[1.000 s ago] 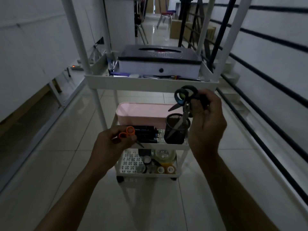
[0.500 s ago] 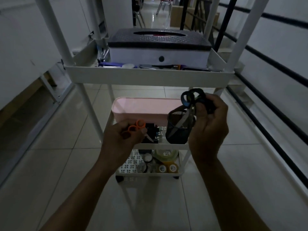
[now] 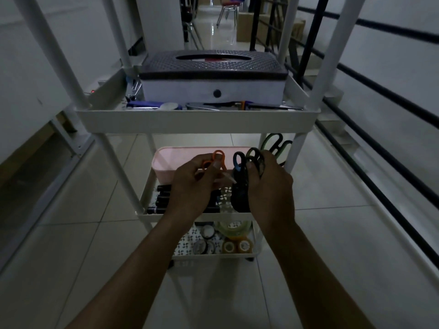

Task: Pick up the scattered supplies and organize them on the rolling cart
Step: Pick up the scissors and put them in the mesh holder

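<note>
the cart [image 3: 199, 119] is already carrying most supplies: tissue box [image 3: 213, 77] and tools on top, markers [image 3: 161, 200] and pink bin [image 3: 178, 160] on the middle shelf, tape rolls [image 3: 237, 245] at the bottom. the left hand [image 3: 192, 186] is grasping orange scissors [image 3: 217, 157]; the right hand [image 3: 268, 186] is gripping dark scissors [image 3: 249, 160] over the mesh cup [image 3: 238, 198]. both pairs are judged still waiting to be stowed.

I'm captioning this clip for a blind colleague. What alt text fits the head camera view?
Two hands reach over a white rolling cart's middle shelf: the left hand holds orange-handled scissors, the right hand lowers dark-handled scissors into a black cup.
</note>
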